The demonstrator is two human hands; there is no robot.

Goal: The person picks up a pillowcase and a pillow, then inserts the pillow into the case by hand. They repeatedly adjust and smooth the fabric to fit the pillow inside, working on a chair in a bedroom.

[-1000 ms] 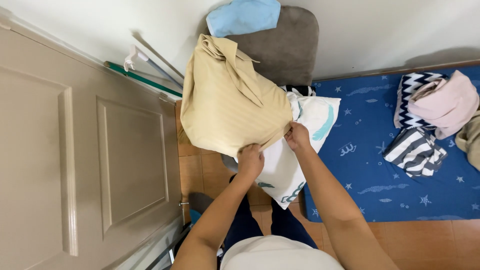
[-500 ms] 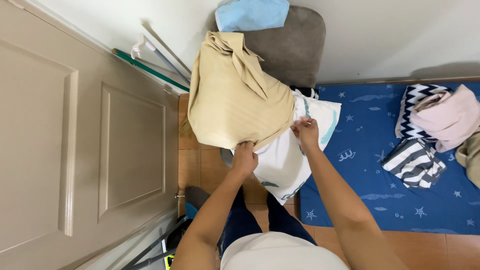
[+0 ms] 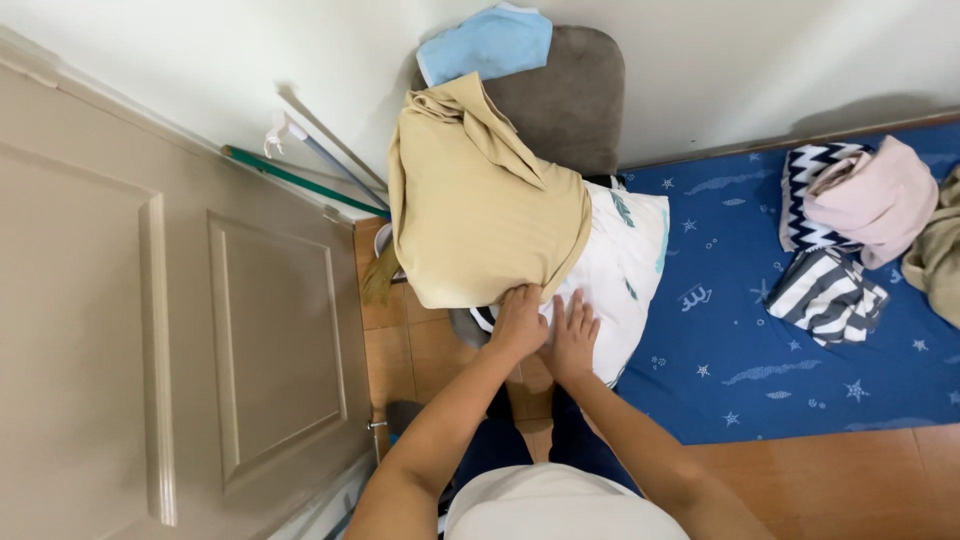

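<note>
The person's left hand rested on the lower edge of a tan, finely ribbed cloth that lay draped in a loose heap over a white cushion with teal markings. Its fingers curled down over the hem and seemed to pinch it, though the grip itself was hidden under the knuckles. The right hand, just beside the left and nearly touching it, lay flat with its fingers spread and straight on the white cushion, holding nothing.

The tan cloth covered the left and upper part of the cushion, and its far end was bunched into folds against a grey padded seat that stood at the white wall. A light blue cloth sat on the top edge of that seat. The cushion's right side lay on the left edge of a blue mat printed with stars.

Judging by how things lay, the work on the tan cloth was at an early stage: its near edge was straightened and pressed down, but the rest was still rumpled and unfolded.

Well apart, near the right edge of the mat, lay a pile of striped and zigzag black-and-white fabrics with a pale pink garment on top. A beige panelled door stood to the left, with a green-handled broom leaning in the corner behind it.
</note>
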